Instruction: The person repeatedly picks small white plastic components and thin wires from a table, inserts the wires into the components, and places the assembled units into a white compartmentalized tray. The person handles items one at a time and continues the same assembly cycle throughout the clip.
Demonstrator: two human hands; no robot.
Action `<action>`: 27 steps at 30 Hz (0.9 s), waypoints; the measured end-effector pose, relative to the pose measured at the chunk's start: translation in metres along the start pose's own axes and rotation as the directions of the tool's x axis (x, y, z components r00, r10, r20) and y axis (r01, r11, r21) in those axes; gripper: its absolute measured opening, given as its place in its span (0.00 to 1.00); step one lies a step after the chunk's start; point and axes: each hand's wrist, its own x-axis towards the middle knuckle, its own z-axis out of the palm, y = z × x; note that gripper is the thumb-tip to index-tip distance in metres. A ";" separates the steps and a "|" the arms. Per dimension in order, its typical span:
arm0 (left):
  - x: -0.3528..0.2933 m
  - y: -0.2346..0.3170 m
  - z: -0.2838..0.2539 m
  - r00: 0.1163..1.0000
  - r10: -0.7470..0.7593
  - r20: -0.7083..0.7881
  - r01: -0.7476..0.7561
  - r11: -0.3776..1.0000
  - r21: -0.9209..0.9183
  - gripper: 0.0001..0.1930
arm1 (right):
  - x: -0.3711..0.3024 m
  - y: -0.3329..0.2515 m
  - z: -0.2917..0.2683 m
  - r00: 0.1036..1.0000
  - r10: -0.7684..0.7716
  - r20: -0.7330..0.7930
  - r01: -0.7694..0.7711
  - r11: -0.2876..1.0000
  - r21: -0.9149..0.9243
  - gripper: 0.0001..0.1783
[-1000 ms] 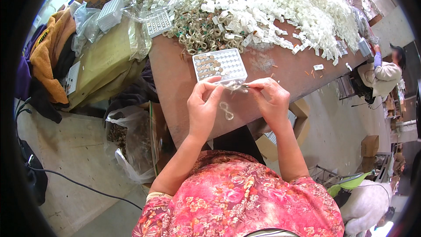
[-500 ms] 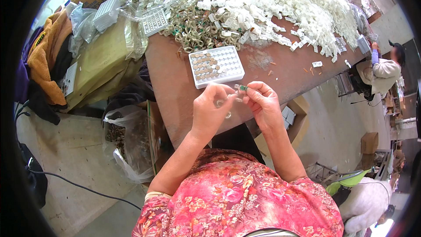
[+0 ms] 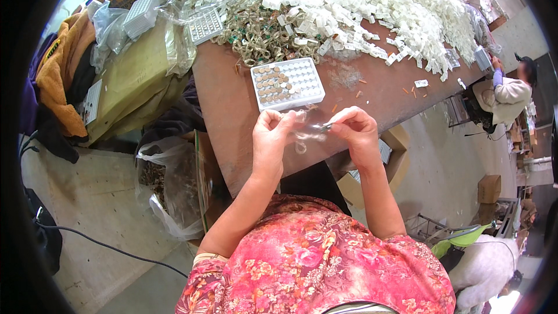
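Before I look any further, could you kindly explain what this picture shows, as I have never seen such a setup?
Of course. There is no machine here: a person works with two bare hands. The view comes from the left of two fisheye cameras worn on the head, looking down, so straight edges bend near the rim.

On the brown table stands a white plastic tray, partly filled with small round discs. Behind it lie a heap of tangled loops and a large pile of small white pieces.

The left hand pinches a clear piece; the right hand pinches a small dark piece. Both are too blurred to name more exactly.
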 end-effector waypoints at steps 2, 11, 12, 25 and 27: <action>-0.002 -0.004 0.000 0.996 0.088 0.011 -0.089 0.992 0.086 0.08 | 0.002 0.000 -0.009 0.998 0.032 -0.050 -0.026 0.993 0.117 0.05; -0.021 0.009 0.003 0.665 0.645 0.377 -0.646 0.242 0.724 0.19 | 0.001 -0.017 0.003 0.993 0.064 -0.094 -0.075 0.990 -0.117 0.05; -0.020 0.012 0.004 0.585 0.658 0.474 -0.719 0.149 0.679 0.19 | 0.000 -0.022 0.009 0.995 0.058 -0.086 -0.072 0.981 -0.181 0.04; -0.018 0.025 0.002 0.881 0.326 0.343 -0.454 0.789 0.415 0.14 | -0.005 -0.047 0.044 0.978 -0.203 0.046 0.190 0.788 -0.586 0.06; -0.017 0.027 -0.004 0.943 -0.071 0.324 0.092 0.995 -0.049 0.13 | -0.001 -0.049 0.040 0.933 -0.339 0.120 0.337 0.708 -0.621 0.07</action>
